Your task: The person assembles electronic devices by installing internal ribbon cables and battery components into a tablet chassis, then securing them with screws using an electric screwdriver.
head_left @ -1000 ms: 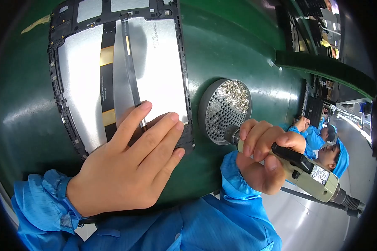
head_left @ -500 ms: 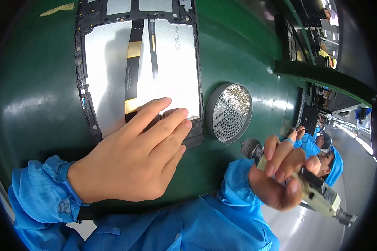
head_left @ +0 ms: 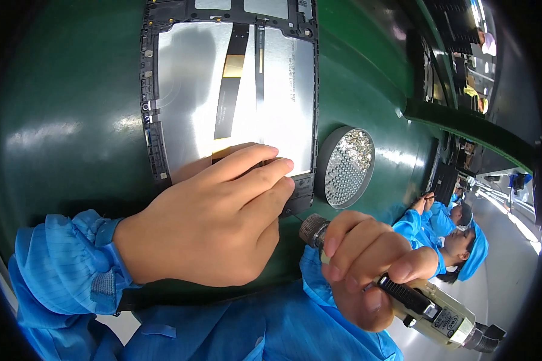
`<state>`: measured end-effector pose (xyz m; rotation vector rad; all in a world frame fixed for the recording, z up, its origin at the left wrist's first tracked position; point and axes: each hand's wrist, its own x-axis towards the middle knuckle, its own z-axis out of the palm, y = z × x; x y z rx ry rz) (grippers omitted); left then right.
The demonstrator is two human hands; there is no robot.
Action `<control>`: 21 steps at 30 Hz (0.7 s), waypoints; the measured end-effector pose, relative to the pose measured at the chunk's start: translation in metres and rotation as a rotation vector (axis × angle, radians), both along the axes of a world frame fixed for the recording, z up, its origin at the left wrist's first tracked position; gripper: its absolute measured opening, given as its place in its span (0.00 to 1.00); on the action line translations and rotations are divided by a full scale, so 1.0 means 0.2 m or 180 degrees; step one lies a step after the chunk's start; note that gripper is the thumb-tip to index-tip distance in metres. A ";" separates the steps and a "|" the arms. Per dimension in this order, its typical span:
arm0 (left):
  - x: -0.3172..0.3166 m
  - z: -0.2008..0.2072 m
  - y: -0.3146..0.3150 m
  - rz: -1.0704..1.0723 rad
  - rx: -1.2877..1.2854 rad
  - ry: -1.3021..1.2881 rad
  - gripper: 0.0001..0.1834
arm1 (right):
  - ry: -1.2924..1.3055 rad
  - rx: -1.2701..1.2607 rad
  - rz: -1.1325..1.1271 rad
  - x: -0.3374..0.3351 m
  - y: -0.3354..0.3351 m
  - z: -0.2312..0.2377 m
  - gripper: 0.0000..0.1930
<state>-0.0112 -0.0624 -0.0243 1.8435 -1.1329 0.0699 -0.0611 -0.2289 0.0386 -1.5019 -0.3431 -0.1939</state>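
Tablet frame (head_left: 229, 90), back side up, lies flat on the green bench (head_left: 60, 132), its silvery panel crossed by dark and gold ribbon cables. I see my left hand (head_left: 217, 228) resting flat, fingers spread and holding nothing, pressing its lower corner. My right hand (head_left: 367, 271) is wrapped tight around an electric screwdriver (head_left: 415, 301) (small dark label near its tail). Beside the frame sits a round screw tray (head_left: 346, 167). I judge the frame thin, light, fragile; hold its black edges.
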 end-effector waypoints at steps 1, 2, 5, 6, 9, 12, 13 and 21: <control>0.00 0.00 0.00 0.0048 -0.0035 -0.0033 0.04 | -0.0008 -0.0020 -0.0014 0.00 0.00 -0.01 0.14; 0.00 -0.01 0.00 0.0055 -0.0031 -0.0032 0.04 | -0.0018 -0.0041 -0.0029 0.00 0.01 -0.01 0.14; 0.00 0.00 0.00 -0.0006 -0.0033 -0.0014 0.04 | -0.0007 0.0115 -0.0234 0.00 0.02 -0.01 0.14; -0.01 -0.01 -0.01 0.0054 -0.0103 0.0107 0.04 | -0.0007 0.0113 -0.0232 0.00 0.01 -0.01 0.14; -0.01 -0.02 -0.03 0.0136 -0.0189 0.0233 0.04 | 0.0021 0.0083 -0.0192 0.00 0.00 -0.01 0.13; -0.01 -0.02 -0.03 0.0158 -0.0198 0.0247 0.04 | -0.0016 0.0079 -0.0258 0.00 0.01 -0.02 0.13; -0.01 -0.02 -0.03 0.0161 -0.0193 0.0257 0.04 | -0.0054 0.0006 -0.0121 0.00 0.00 -0.03 0.13; -0.01 -0.03 -0.03 0.0106 -0.0178 0.0221 0.04 | -0.0034 0.0034 -0.0345 -0.01 0.01 -0.03 0.13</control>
